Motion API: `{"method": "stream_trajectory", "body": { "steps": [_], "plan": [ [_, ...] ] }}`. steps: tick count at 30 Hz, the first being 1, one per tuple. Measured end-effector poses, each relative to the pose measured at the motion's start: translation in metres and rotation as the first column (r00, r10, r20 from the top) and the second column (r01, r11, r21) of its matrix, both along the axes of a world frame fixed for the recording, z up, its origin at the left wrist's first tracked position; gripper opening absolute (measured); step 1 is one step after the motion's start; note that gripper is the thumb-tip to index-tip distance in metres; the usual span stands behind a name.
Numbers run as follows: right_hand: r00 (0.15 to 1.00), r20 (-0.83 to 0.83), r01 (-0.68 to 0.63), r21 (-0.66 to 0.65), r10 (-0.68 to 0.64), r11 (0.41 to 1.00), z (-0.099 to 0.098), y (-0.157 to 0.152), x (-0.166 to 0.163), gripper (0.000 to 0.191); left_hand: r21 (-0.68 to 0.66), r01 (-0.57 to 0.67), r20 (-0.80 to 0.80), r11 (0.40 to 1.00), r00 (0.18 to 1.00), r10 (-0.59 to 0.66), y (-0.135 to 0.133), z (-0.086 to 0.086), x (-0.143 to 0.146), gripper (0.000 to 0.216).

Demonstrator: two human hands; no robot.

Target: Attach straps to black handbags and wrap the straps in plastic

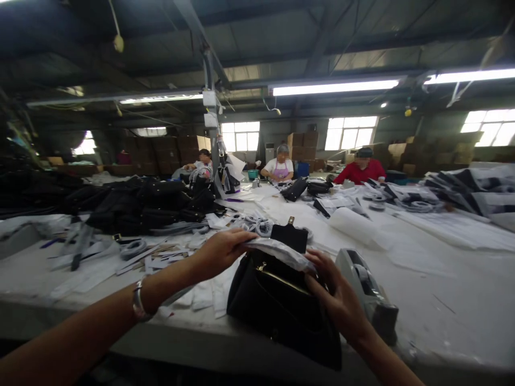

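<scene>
A black handbag (277, 305) stands tilted at the near edge of the table, its mouth towards me and a gold zip (281, 280) showing inside. Over its top arches a band wrapped in white film (281, 251), which looks like the bag's handle. My left hand (225, 251) pinches the left end of this band. At the right end, my right hand (332, 287) has its fingers and thumb closed on the band beside the bag's rim. A black flap with a metal clasp (289, 236) stands up behind. What lies inside the bag is too dark to make out.
Right of the bag sits a grey tape dispenser (368, 292). Black bags (153, 203) are heaped at the left, near paper strips (156, 260) and grey rolled strips (257, 225). White sheets (362, 230) lie at the right. Several people (278, 167) work across the table.
</scene>
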State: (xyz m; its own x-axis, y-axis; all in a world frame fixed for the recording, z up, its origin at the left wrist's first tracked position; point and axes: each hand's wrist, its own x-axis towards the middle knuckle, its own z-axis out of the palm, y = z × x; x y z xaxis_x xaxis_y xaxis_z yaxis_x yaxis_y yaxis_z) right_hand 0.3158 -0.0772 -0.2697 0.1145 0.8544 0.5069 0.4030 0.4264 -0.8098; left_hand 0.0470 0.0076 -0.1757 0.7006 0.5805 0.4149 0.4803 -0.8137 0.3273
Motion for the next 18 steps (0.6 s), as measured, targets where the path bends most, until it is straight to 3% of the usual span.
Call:
{"method": "stream_trajectory", "body": {
  "steps": [2,4,7,9,11,13,15,18],
  "plan": [
    [0.999,0.04,-0.034,0.08,0.031,0.996,0.018,-0.002,-0.005,0.058,0.162,0.009,-0.101,0.987,0.995,0.007,-0.001,0.016,0.003,0.035],
    [0.984,0.178,-0.044,0.114,0.023,0.992,0.041,-0.002,-0.011,0.053,0.294,0.065,-0.197,0.953,0.98,-0.007,-0.008,0.031,0.01,0.039],
    [0.931,0.349,-0.106,-0.011,0.103,0.994,0.072,0.001,-0.02,0.035,0.382,0.159,-0.224,0.911,0.972,-0.076,-0.022,0.046,0.021,0.042],
    [0.934,0.322,-0.124,-0.109,0.153,0.986,0.083,0.001,-0.022,0.037,0.332,0.155,-0.122,0.931,0.985,-0.121,-0.026,0.047,0.022,0.041],
    [0.968,0.21,-0.112,-0.12,0.136,0.986,0.086,-0.001,-0.019,0.043,0.187,0.102,0.049,0.977,0.992,-0.113,-0.023,0.036,0.017,0.045],
    [0.992,0.054,-0.105,-0.095,0.111,0.99,0.084,-0.003,-0.015,0.047,-0.057,0.061,0.2,0.997,0.979,-0.048,-0.014,0.013,0.007,0.056],
    [0.986,-0.12,-0.123,-0.077,0.113,0.989,0.082,-0.005,-0.011,0.048,-0.353,0.096,0.27,0.931,0.963,0.002,-0.003,-0.016,-0.003,0.062],
    [0.932,-0.329,-0.183,-0.056,0.155,0.982,0.081,-0.005,-0.006,0.045,-0.43,0.124,0.298,0.894,0.954,0.011,0.007,-0.054,-0.013,0.048]
  ]
}}
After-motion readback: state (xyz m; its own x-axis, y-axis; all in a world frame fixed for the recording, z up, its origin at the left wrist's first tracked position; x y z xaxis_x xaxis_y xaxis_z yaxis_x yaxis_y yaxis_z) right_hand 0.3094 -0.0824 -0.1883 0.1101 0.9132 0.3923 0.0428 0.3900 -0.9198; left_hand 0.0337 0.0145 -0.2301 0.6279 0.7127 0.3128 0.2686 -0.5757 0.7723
